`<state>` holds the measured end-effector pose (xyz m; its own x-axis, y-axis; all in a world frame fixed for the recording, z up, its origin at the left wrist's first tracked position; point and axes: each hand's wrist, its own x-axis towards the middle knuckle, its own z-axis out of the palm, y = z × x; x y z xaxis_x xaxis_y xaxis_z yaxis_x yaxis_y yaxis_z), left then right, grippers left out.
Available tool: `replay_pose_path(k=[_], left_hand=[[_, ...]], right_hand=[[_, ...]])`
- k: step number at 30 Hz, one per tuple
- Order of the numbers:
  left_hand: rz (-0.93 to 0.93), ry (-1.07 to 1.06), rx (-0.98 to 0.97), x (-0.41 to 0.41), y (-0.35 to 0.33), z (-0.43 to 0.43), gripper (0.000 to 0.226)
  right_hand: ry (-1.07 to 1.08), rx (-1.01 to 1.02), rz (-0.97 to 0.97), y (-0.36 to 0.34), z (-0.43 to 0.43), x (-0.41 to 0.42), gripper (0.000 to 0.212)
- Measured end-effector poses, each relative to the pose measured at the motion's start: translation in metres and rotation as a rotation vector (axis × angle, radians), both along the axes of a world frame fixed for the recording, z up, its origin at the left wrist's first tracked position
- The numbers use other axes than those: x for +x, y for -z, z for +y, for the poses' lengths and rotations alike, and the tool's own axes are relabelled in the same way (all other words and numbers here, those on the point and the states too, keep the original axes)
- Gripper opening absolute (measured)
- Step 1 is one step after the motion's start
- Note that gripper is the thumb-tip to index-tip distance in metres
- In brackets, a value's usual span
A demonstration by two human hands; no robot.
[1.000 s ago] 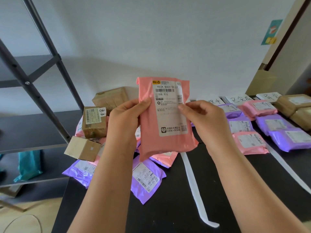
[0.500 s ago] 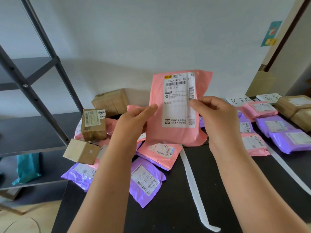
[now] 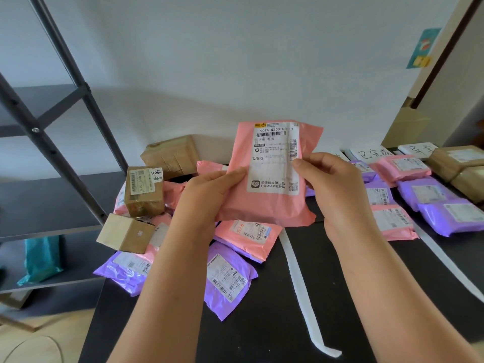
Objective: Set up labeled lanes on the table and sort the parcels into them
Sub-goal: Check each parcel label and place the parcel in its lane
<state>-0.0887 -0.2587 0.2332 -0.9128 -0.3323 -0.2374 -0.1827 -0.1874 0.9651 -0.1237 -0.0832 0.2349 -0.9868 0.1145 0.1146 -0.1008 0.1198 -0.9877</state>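
change: the pink plastic mailer parcel [image 3: 272, 205] slid right vs a second ago, label now square to the camera
left hand [image 3: 205, 200]: pinching its lower left edge, thumb on front
right hand [image 3: 335, 187]: pinching the right edge by the label
where: upright between both hands, above the black counter [image 3: 262, 336]

Both hands hold a pink parcel [image 3: 269, 205] upright above the black table [image 3: 262, 336], its white shipping label [image 3: 275, 158] facing the camera. The left hand [image 3: 207, 200] grips the parcel's left edge with the thumb on the front; the right hand [image 3: 332, 184] pinches its right edge at the label. Left of the left hand lies an unsorted heap: brown boxes [image 3: 142, 191], pink bags, and a purple bag [image 3: 225, 279] just below the wrist. Between the forearms runs a white tape strip [image 3: 301, 289]. Right of the right hand, pink and purple parcels [image 3: 450, 218] lie in rows below handwritten cards [image 3: 372, 154].
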Motion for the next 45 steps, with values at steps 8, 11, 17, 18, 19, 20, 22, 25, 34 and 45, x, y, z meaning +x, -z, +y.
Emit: replay_pose_path(k=[8,11,17,18,19,20,22,25,34,45], left_hand=[[0.062,0.104,-0.077,0.004,0.002,-0.006,0.011],[0.078,0.158,-0.135,0.004,0.004,-0.007,0.02],[0.131,0.148,-0.177,0.005,0.006,-0.008,0.029],[0.135,0.141,-0.187,0.005,0.006,-0.008,0.029],[0.137,0.135,-0.199,0.006,0.006,-0.009,0.028],[0.138,0.131,-0.206,0.006,0.007,-0.01,0.027],[0.134,0.128,-0.215,0.006,0.007,-0.01,0.026],[0.115,0.122,-0.217,0.003,0.012,-0.009,0.025],[0.076,0.192,-0.338,-0.001,0.033,-0.002,0.015],[0.019,0.527,-0.762,-0.006,0.07,0.025,0.013]], right_hand=[[-0.004,0.101,0.032,0.003,0.001,-0.002,0.012],[0.023,0.135,0.05,0.003,0.0,-0.004,0.014],[0.014,0.174,0.072,0.003,-0.001,-0.002,0.014],[0.013,0.176,0.072,0.004,-0.001,-0.001,0.014],[0.014,0.172,0.072,0.004,-0.001,-0.001,0.013],[0.016,0.167,0.07,0.005,-0.001,0.0,0.013],[0.019,0.164,0.065,0.006,-0.002,0.002,0.013],[0.028,0.172,0.068,0.007,-0.001,0.004,0.014],[0.153,0.292,0.068,0.024,0.007,0.015,0.021],[0.322,0.801,0.123,0.062,0.03,0.04,0.028]])
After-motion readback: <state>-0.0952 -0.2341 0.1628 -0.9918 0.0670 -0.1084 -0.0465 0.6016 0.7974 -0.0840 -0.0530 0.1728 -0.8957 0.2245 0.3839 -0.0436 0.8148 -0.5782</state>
